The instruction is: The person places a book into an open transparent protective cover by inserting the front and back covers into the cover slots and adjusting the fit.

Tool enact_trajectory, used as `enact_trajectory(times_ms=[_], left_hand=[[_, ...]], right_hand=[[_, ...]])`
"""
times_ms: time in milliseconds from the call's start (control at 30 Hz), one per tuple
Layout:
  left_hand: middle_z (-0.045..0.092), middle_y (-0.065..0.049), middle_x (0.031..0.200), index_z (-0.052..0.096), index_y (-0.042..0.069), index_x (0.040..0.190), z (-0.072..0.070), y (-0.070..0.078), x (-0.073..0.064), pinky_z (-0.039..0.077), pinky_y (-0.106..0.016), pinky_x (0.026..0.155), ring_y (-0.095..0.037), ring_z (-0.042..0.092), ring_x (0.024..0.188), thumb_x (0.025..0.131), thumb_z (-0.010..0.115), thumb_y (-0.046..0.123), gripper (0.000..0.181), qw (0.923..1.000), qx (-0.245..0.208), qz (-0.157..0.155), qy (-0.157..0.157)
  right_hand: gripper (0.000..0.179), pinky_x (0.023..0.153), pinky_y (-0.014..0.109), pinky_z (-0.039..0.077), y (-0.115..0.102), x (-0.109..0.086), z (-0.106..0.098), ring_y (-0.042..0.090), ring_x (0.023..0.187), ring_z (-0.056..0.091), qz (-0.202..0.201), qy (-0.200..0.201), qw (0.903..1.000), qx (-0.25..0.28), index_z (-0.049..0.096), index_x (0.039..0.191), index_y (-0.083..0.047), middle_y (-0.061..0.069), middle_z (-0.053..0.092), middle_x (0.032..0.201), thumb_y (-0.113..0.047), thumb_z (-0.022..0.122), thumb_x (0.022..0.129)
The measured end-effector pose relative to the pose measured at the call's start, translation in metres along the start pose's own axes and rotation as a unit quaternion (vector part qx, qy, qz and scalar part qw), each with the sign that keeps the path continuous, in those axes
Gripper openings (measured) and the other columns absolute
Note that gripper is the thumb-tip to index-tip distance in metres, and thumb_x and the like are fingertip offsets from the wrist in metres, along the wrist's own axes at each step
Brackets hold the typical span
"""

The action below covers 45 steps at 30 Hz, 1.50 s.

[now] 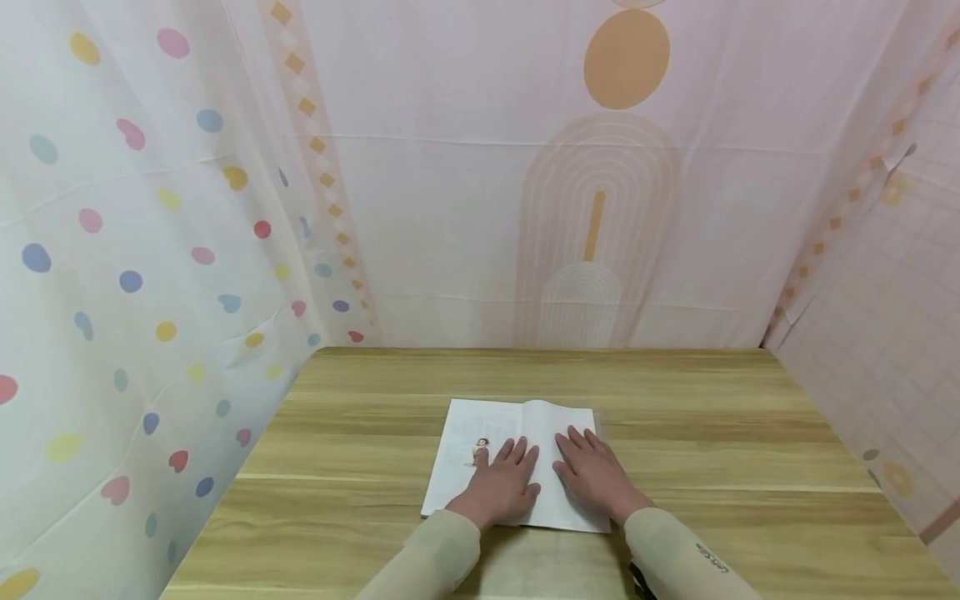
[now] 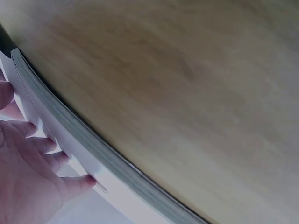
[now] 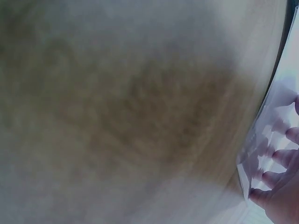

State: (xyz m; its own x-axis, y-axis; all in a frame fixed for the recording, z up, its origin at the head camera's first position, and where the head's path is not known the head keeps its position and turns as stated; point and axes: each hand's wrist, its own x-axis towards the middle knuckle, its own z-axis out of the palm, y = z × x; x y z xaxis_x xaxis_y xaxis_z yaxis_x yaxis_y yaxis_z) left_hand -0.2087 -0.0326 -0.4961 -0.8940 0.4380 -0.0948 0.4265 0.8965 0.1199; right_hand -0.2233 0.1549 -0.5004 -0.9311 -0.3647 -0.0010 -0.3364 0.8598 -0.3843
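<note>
An open book (image 1: pixel 562 504) lies on the wooden table in the head view, its left page carrying a small printed figure and its right page white. My left hand (image 1: pixel 501 482) rests with spread, straight fingers on the left page near the fold. On the right page, my right hand (image 1: pixel 594 471) lies palm down, fingers extended toward the far edge. The left wrist view shows the stacked page edges of the book (image 2: pixel 107 154) beside the left hand (image 2: pixel 32 172). In the right wrist view, the fingers of the right hand (image 3: pixel 282 186) touch a glossy sheet at the book's edge.
The wooden table (image 1: pixel 690 433) reaches back to a pale patterned curtain (image 1: pixel 450 217). Another curtain with colourful dots (image 1: pixel 150 350) hangs along the left side, and a pale checked one (image 1: pixel 885 333) along the right.
</note>
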Motion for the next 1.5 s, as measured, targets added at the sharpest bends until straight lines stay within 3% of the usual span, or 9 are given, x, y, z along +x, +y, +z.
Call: enact_trajectory(times_ms=[567, 800, 900, 1167, 1500], left_hand=[[0.042, -0.011, 0.153, 0.049, 0.014, 0.147, 0.001, 0.014, 0.004, 0.037, -0.060, 0.103, -0.029, 0.038, 0.141, 0.101, 0.048, 0.044, 0.055, 0.9965, 0.079, -0.020, 0.016], [0.038, -0.010, 0.156, 0.044, 0.012, 0.150, -0.004, -0.003, 0.003, 0.031, -0.058, 0.109, -0.029, 0.033, 0.144, 0.103, 0.046, 0.036, 0.053, 0.9998, -0.012, -0.015, 0.009], [0.037, -0.011, 0.157, 0.042, 0.010, 0.151, -0.002, -0.009, 0.002, 0.029, -0.059, 0.111, -0.031, 0.031, 0.145, 0.103, 0.046, 0.036, 0.055, 0.9998, -0.018, -0.003, 0.003], [0.034, -0.010, 0.158, 0.042, 0.023, 0.152, 0.004, -0.003, 0.002, 0.028, -0.061, 0.110, -0.033, 0.029, 0.145, 0.103, 0.043, 0.038, 0.051, 0.9996, 0.026, -0.001, -0.003], [0.036, -0.008, 0.157, 0.043, 0.026, 0.151, 0.005, 0.002, 0.002, 0.031, -0.059, 0.109, -0.031, 0.032, 0.144, 0.103, 0.043, 0.039, 0.050, 0.9977, 0.066, -0.012, -0.001]], right_hand=[[0.049, 0.112, 0.062, 0.023, -0.001, 0.000, 0.000, 0.047, 0.141, 0.030, -0.002, 0.003, 0.9999, -0.011, 0.051, 0.142, 0.000, 0.024, 0.040, 0.151, -0.026, 0.054, 0.102], [0.051, 0.114, 0.059, 0.022, 0.001, 0.001, 0.003, 0.044, 0.142, 0.028, 0.001, -0.001, 0.9998, -0.018, 0.048, 0.145, -0.001, 0.023, 0.038, 0.153, -0.029, 0.053, 0.103], [0.050, 0.114, 0.059, 0.022, 0.001, 0.001, 0.003, 0.044, 0.142, 0.029, -0.002, 0.003, 0.9998, -0.018, 0.049, 0.144, -0.001, 0.023, 0.039, 0.152, -0.029, 0.053, 0.102], [0.050, 0.113, 0.061, 0.023, 0.002, 0.001, 0.003, 0.045, 0.142, 0.030, -0.003, 0.006, 0.9999, -0.013, 0.050, 0.143, -0.001, 0.023, 0.040, 0.152, -0.027, 0.054, 0.102], [0.049, 0.112, 0.063, 0.022, 0.000, -0.001, 0.002, 0.046, 0.142, 0.029, 0.000, 0.004, 1.0000, -0.008, 0.051, 0.143, -0.001, 0.023, 0.039, 0.152, -0.027, 0.055, 0.101]])
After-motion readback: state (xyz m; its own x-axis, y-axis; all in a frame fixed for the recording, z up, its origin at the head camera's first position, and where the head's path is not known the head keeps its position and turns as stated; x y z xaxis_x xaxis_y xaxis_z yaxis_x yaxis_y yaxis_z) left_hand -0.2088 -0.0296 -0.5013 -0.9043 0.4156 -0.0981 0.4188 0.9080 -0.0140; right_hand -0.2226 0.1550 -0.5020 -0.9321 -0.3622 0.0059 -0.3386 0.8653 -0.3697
